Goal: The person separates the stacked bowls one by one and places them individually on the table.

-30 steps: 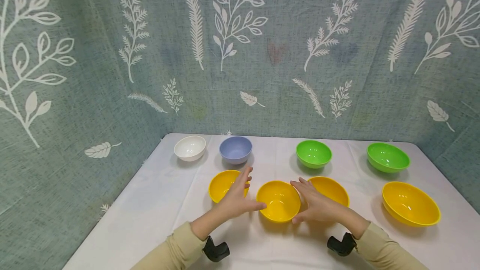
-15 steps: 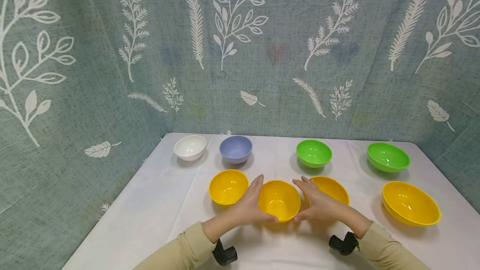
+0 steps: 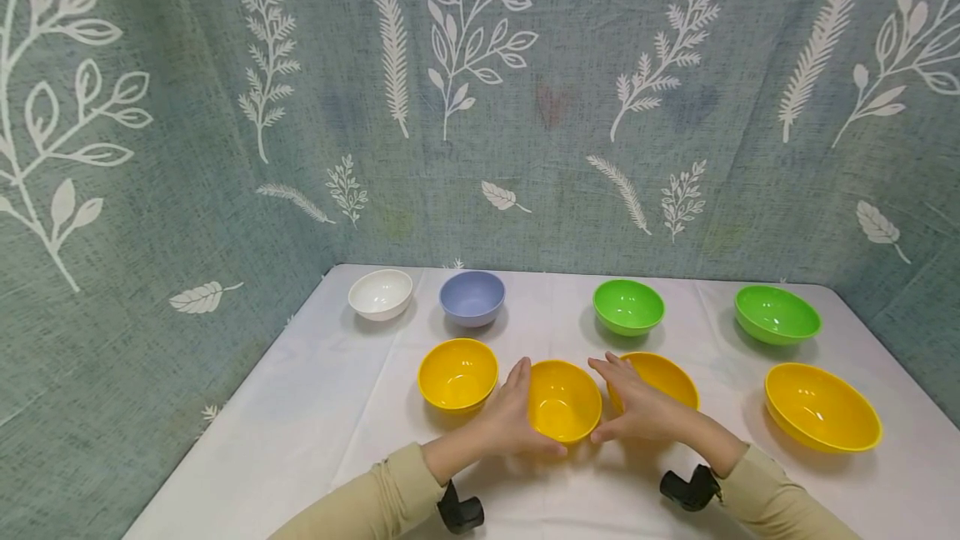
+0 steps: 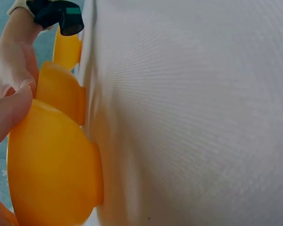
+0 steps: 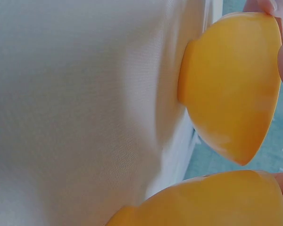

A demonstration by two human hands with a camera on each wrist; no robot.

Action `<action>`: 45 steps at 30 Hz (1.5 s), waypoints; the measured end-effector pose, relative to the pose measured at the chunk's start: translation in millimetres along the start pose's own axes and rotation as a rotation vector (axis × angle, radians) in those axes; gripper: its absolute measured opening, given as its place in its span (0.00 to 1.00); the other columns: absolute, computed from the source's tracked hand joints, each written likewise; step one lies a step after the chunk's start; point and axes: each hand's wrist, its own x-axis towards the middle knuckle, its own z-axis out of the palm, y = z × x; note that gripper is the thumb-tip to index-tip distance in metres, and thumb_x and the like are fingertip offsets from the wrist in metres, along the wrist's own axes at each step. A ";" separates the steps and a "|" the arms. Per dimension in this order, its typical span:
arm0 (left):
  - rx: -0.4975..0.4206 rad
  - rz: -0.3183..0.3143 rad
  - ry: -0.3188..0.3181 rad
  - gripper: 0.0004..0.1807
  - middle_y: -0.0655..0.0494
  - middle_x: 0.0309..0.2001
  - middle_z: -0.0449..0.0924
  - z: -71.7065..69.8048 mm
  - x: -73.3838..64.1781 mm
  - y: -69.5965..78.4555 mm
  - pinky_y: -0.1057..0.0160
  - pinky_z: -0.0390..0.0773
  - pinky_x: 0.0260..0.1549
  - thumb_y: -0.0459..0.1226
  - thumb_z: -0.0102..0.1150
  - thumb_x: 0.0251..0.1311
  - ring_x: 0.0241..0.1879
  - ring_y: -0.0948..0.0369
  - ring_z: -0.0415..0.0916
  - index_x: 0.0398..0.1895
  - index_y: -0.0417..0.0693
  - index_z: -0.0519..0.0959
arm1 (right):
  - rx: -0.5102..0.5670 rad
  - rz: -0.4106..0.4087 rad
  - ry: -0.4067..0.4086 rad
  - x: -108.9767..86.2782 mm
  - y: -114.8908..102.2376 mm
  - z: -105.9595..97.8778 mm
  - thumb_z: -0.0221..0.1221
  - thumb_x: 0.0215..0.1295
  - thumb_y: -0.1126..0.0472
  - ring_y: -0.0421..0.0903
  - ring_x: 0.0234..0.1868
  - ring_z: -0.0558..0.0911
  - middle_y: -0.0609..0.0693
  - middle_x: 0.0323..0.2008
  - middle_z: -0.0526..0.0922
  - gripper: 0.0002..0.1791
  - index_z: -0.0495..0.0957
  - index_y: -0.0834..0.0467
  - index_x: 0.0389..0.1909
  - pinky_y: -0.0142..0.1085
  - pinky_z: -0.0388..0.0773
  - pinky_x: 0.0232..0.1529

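Observation:
The middle yellow bowl (image 3: 565, 402) stands upright on the white cloth between my hands. My left hand (image 3: 513, 419) wraps its left side, thumb along the near rim and fingers toward the far side. In the left wrist view the left thumb (image 4: 12, 113) lies against the bowl's rim. My right hand (image 3: 637, 407) is at the bowl's right side, fingers spread and thumb near the front rim. Its fingers pass in front of the right yellow bowl (image 3: 663, 382). To the left sits another yellow bowl (image 3: 457, 373).
A white bowl (image 3: 381, 295), a blue bowl (image 3: 472, 298) and two green bowls, one nearer the middle (image 3: 628, 307) and one at right (image 3: 776, 315), line the back. A larger yellow bowl (image 3: 821, 407) stands at right. Patterned curtains (image 3: 555, 107) hang behind the table.
My left hand has moved right, from beside the left yellow bowl onto the middle bowl's left side. My right hand has shifted only slightly. The bowls stay in place.

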 end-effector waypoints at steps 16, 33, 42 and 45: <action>0.031 0.013 0.066 0.67 0.41 0.67 0.52 4.8 1.6 0.9 0.46 0.59 0.60 0.58 0.72 0.30 0.63 0.49 0.59 0.69 0.35 0.46 | 0.017 0.025 -0.009 -0.2 1.2 1.0 0.71 0.42 0.50 0.70 0.66 0.44 0.71 0.66 0.51 0.54 0.54 0.70 0.65 0.66 0.44 0.60; -0.034 0.034 0.063 0.66 0.40 0.67 0.49 -5.0 -5.0 4.4 0.47 0.63 0.59 0.56 0.72 0.33 0.63 0.47 0.58 0.69 0.35 0.45 | 0.032 0.005 0.008 -1.2 3.2 0.8 0.70 0.42 0.47 0.71 0.66 0.45 0.72 0.65 0.53 0.54 0.54 0.71 0.64 0.66 0.44 0.60; -0.071 0.028 0.078 0.66 0.42 0.68 0.47 -21.0 -12.4 9.7 0.47 0.64 0.58 0.55 0.73 0.31 0.64 0.47 0.57 0.70 0.37 0.44 | 0.048 -0.001 0.008 -2.6 0.9 0.0 0.70 0.42 0.47 0.71 0.66 0.45 0.73 0.65 0.51 0.54 0.54 0.70 0.65 0.67 0.44 0.59; -0.064 0.029 0.104 0.66 0.42 0.68 0.48 -29.4 -14.3 11.9 0.48 0.65 0.58 0.54 0.74 0.31 0.64 0.47 0.57 0.70 0.37 0.45 | 0.034 0.030 -0.005 -2.2 0.1 -0.8 0.70 0.43 0.49 0.70 0.66 0.44 0.72 0.66 0.50 0.54 0.53 0.70 0.65 0.66 0.44 0.60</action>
